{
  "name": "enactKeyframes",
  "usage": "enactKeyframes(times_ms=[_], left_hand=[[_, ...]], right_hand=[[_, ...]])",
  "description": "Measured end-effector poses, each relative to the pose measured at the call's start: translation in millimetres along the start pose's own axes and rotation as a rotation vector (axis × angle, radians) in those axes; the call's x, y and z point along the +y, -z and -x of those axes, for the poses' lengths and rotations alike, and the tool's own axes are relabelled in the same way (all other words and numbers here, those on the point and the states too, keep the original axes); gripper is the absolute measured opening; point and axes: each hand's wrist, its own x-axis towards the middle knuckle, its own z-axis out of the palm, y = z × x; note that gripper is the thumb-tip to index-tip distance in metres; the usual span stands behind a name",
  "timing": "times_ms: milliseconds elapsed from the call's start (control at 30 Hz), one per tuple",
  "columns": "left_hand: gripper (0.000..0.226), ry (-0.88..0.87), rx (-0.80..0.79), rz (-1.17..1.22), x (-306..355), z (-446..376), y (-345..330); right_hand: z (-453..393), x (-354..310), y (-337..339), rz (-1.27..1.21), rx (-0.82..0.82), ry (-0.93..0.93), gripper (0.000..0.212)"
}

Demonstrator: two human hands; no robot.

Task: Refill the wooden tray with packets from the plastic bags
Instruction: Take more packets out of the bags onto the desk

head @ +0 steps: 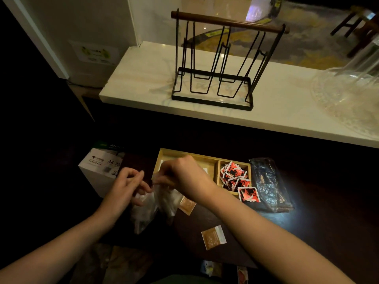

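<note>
At tray front, we've both hands pinching clear plastic bag: left hand, right hand. Bag's limp, slippery, light; grab at mouth. Wooden tray R compartment full.

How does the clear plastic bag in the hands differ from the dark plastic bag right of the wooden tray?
The clear plastic bag is whitish and see-through; the dark plastic bag is bluish-black. The clear one is gripped by the left hand and right hand; the dark one lies untouched, flattened on the tabletop. Both are crinkled film beside the wooden tray.
</note>
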Motion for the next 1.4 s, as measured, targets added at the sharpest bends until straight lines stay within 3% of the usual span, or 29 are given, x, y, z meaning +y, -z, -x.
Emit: enactKeyframes(times_ms=[67,167,267,367,467,633,767,967,1400], left_hand=[[0.030,0.185,0.031,0.063,-17.2,-3.7,5.2],[0.051,0.480,-0.069,0.259,-38.3,-2.2,11.8],[0.055,0.576,-0.228,0.501,-39.8,1.5,17.3],[0.044,0.541,-0.198,0.605,-34.7,-4.6,23.6],[0.032,0.498,-0.061,0.565,-31.4,-12.5,30.3],[0.022,0.346,0.073,0.253,-28.2,-16.8,42.0],[0.034,0.192,0.165,-0.035,-29.3,-26.2,47.4],[0.027,0.138,0.171,-0.116,-22.7,-38.2,47.9],[0.027,0.059,0.050,-0.207,6.6,-44.9,52.2]], right_hand=[[-9.6,-7.8,7.4,-0.108,0.079,0.057,0.031],[-23.5,-17.6,20.3,-0.301,0.142,0.081,0.020],[-35.3,-17.9,27.3,-0.461,0.139,0.038,0.014],[-45.4,-7.7,26.7,-0.594,0.105,-0.039,0.006],[-49.3,11.7,22.8,-0.518,0.110,-0.110,0.006],[-40.6,51.8,9.7,-0.193,0.094,-0.230,0.020],[-39.4,70.7,-5.8,-0.098,0.055,-0.320,0.020],[-43.4,90.2,-19.7,-0.316,0.074,-0.472,0.016],[-40.9,106.8,-32.2,-0.366,0.126,-0.476,0.014]])
